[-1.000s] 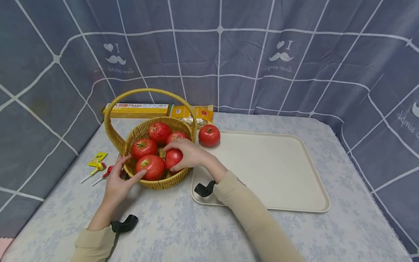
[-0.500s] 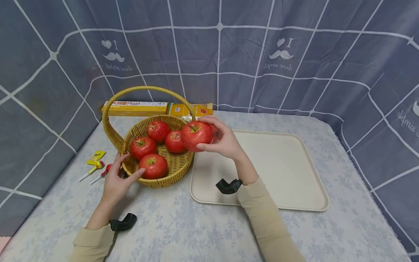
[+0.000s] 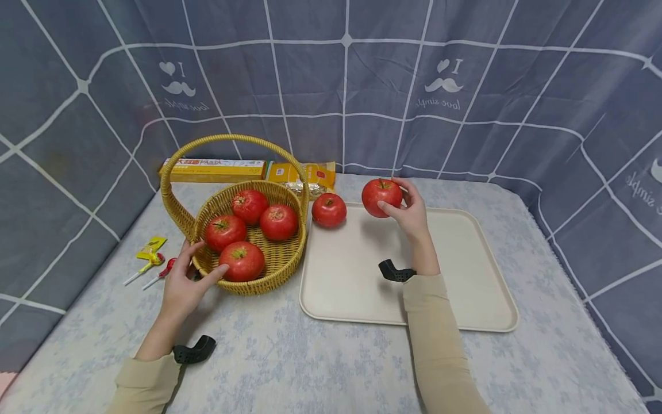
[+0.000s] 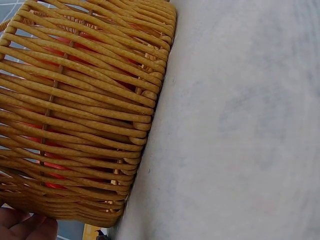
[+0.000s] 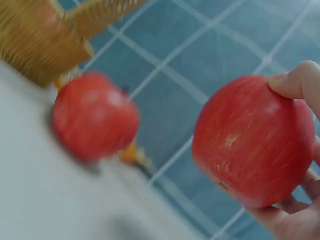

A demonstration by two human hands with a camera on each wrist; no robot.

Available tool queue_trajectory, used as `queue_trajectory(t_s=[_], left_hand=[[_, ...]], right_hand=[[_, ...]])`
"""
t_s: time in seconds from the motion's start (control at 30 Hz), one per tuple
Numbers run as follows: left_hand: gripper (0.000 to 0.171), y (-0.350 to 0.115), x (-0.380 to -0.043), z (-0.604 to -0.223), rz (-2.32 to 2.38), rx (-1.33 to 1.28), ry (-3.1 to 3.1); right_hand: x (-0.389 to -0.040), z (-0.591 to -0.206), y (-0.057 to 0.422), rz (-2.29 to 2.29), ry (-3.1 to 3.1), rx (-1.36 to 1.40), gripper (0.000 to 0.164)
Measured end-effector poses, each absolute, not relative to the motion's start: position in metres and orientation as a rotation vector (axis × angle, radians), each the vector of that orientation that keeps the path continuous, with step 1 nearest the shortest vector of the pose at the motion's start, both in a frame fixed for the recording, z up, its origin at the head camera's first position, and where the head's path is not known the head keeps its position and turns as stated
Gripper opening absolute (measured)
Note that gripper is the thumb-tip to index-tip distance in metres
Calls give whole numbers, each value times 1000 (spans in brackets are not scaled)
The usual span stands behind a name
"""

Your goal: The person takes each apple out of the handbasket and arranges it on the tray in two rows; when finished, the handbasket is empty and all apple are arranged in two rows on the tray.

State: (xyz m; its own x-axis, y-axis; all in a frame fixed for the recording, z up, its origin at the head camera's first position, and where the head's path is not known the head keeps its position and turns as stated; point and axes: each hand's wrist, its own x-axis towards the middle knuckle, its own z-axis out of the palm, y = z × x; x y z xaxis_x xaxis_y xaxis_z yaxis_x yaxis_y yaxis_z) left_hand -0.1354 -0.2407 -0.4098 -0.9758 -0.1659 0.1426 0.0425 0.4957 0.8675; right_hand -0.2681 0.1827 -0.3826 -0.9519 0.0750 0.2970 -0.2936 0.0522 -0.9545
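Observation:
My right hand (image 3: 412, 217) grips a red apple (image 3: 379, 199) above the back of the cream tray (image 3: 347, 282); the right wrist view shows the thumb on top of this apple (image 5: 252, 142) and fingers beneath. A second apple (image 3: 328, 210) sits at the tray's back left corner, beside the basket. At the left, my left hand (image 3: 182, 290) holds the front left rim of the woven basket (image 3: 281, 276), thumb near the front apple (image 3: 241, 261). Several red apples lie inside. In the left wrist view, the woven wall (image 4: 80, 110) fills the left side, fingertips (image 4: 30, 227) at its lower corner.
Behind the basket lie a yellow pasta box (image 3: 217, 171) and an orange packet (image 3: 315, 175). Two lollipops (image 3: 152, 262) and a small yellow wrapper (image 3: 151, 246) are left of the basket. A grey-blue curtain (image 3: 385, 98) encloses the table's back and sides.
My right hand has lifted an apple out of the basket's right side and carried it right, over the tray. The left hand stays at the basket rim.

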Motion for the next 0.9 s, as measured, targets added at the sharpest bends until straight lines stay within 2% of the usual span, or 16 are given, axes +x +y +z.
queue_trajectory(t_s=[0.17,0.47,0.9], left_hand=[[75,-241,-135,-410,-1480,115,-2537],[75,-240,-135,-409,-1471,100,-2536],[75,-240,-136,-410,-1470,102,-2531]], right_hand=[[-278,-406,191,1890,-2071,21,58],[-289,-432,197,1785,-2087,-147,59],[-290,-430,202,1892,-2149,-337,65]])
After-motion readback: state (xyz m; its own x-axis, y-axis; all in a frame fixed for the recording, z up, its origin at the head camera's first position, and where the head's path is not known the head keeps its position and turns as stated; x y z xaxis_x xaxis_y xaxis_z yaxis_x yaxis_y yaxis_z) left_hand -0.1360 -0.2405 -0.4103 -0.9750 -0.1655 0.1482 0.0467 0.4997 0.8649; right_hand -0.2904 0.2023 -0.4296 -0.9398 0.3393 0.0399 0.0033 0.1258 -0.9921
